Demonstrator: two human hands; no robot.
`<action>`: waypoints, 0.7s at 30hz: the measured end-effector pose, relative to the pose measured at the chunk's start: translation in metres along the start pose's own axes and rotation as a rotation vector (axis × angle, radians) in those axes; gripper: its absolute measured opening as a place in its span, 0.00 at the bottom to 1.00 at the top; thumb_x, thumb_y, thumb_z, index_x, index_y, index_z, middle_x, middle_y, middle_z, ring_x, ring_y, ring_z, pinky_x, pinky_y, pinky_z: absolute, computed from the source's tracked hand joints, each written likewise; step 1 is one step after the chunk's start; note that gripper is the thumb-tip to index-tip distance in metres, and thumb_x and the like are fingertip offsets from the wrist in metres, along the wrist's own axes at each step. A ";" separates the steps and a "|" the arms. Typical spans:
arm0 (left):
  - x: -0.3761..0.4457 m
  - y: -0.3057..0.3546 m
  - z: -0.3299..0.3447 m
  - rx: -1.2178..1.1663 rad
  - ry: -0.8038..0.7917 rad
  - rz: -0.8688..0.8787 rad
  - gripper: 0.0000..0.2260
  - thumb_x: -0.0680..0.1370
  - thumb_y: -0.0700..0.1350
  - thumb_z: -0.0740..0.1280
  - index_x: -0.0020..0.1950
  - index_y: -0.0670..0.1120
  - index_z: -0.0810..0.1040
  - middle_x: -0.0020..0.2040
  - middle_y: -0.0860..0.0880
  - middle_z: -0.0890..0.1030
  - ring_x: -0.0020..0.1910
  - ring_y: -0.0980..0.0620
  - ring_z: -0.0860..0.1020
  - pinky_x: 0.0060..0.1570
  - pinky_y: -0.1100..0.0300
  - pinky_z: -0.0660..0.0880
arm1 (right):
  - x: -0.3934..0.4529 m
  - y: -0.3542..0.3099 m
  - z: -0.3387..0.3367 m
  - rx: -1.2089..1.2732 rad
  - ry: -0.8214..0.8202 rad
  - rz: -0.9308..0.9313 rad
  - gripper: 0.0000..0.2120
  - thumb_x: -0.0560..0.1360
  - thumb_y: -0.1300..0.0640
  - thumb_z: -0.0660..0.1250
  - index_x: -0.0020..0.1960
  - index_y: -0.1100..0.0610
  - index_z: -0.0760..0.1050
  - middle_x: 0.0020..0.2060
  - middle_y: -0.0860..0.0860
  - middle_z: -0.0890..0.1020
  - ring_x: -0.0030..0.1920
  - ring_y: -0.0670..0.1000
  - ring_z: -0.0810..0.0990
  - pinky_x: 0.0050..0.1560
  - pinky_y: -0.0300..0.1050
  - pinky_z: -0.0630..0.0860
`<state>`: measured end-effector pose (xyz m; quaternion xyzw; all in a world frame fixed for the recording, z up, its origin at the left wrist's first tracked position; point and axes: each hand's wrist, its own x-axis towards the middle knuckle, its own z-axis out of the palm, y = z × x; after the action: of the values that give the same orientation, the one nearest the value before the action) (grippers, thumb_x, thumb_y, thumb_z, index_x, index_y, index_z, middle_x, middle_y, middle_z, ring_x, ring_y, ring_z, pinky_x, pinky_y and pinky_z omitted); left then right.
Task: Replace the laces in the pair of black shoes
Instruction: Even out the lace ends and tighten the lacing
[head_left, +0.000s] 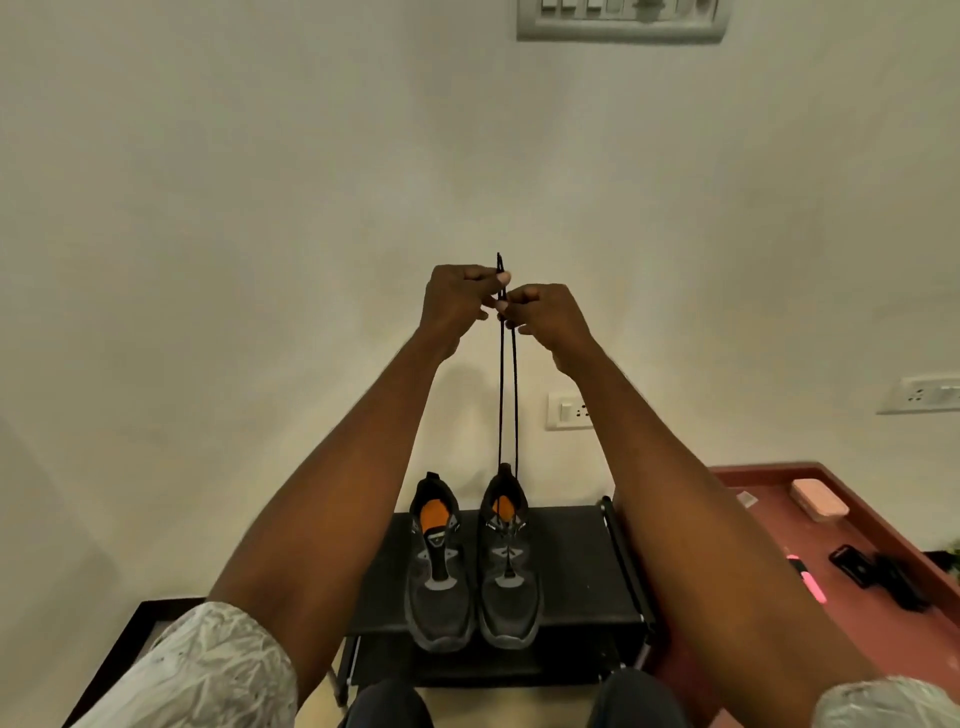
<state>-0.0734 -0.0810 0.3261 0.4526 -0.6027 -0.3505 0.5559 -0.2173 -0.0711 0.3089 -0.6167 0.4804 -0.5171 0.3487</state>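
Two black shoes (470, 561) sit side by side on a black rack (571, 566), well below the fingers. Both arms stretch up; left hand (457, 301) and right hand (543, 317) pinch the taut black lace (508, 400) rising from the right-side shoe.

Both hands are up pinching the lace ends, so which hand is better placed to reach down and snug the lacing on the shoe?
Probably the right hand: the lace runs down to the right-side shoe, below it.
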 end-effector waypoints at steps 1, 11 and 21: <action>-0.002 0.000 -0.001 -0.016 0.003 -0.002 0.05 0.76 0.44 0.73 0.48 0.43 0.86 0.42 0.45 0.85 0.37 0.54 0.83 0.39 0.60 0.79 | -0.001 -0.002 -0.003 0.001 0.033 0.017 0.06 0.75 0.59 0.73 0.44 0.63 0.83 0.39 0.55 0.83 0.39 0.50 0.78 0.41 0.42 0.73; -0.013 0.020 -0.011 0.080 -0.261 -0.003 0.09 0.75 0.37 0.74 0.49 0.31 0.80 0.38 0.38 0.82 0.32 0.47 0.80 0.41 0.55 0.82 | 0.012 -0.042 -0.025 -0.174 0.057 0.169 0.08 0.75 0.66 0.70 0.52 0.70 0.81 0.37 0.56 0.82 0.32 0.49 0.77 0.34 0.39 0.74; -0.008 0.016 -0.004 0.231 -0.156 0.046 0.12 0.70 0.31 0.74 0.51 0.36 0.77 0.39 0.38 0.84 0.37 0.44 0.84 0.42 0.52 0.81 | 0.025 -0.060 -0.018 -0.333 0.009 0.130 0.14 0.69 0.60 0.78 0.50 0.68 0.83 0.41 0.57 0.82 0.34 0.49 0.77 0.34 0.39 0.70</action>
<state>-0.0717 -0.0677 0.3389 0.4708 -0.6908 -0.3001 0.4594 -0.2211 -0.0764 0.3764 -0.6314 0.5995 -0.4095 0.2724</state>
